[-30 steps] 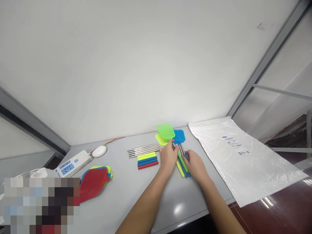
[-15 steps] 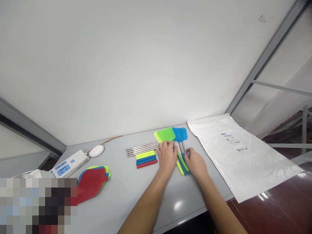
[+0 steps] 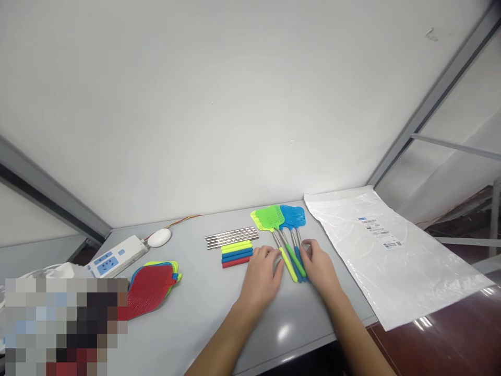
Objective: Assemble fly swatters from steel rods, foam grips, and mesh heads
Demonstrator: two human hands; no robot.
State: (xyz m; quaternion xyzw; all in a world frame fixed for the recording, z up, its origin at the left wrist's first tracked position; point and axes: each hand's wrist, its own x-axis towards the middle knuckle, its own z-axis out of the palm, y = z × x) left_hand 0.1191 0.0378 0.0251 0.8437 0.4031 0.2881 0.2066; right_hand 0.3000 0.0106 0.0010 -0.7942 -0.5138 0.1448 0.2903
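Several assembled fly swatters lie fanned together on the table: a green swatter [image 3: 269, 217] overlapping a yellow one [image 3: 288, 265], with blue swatters [image 3: 293, 215] on the right. My left hand [image 3: 260, 274] rests just left of the yellow handle, fingers loosely bent and thumb apart, gripping nothing. Against the outer blue handle lies my right hand [image 3: 318, 265], its thumb and forefinger apart and its other fingers partly hidden. Left of the swatters are a row of metal rods [image 3: 230, 238] and a stack of yellow, blue and red handle grips [image 3: 237, 254].
Loose swatter heads [image 3: 151, 287], red on top, lie at the left. Behind them are a white power strip [image 3: 117, 256] and a round white device [image 3: 159, 238] with thin wires. A white plastic mailer [image 3: 391, 250] overhangs the table's right edge. A wall stands behind.
My left hand has drawn back toward me from the swatter shafts, uncovering them and the yellow handle. My right hand stays beside the blue handles. The view has shifted slightly.
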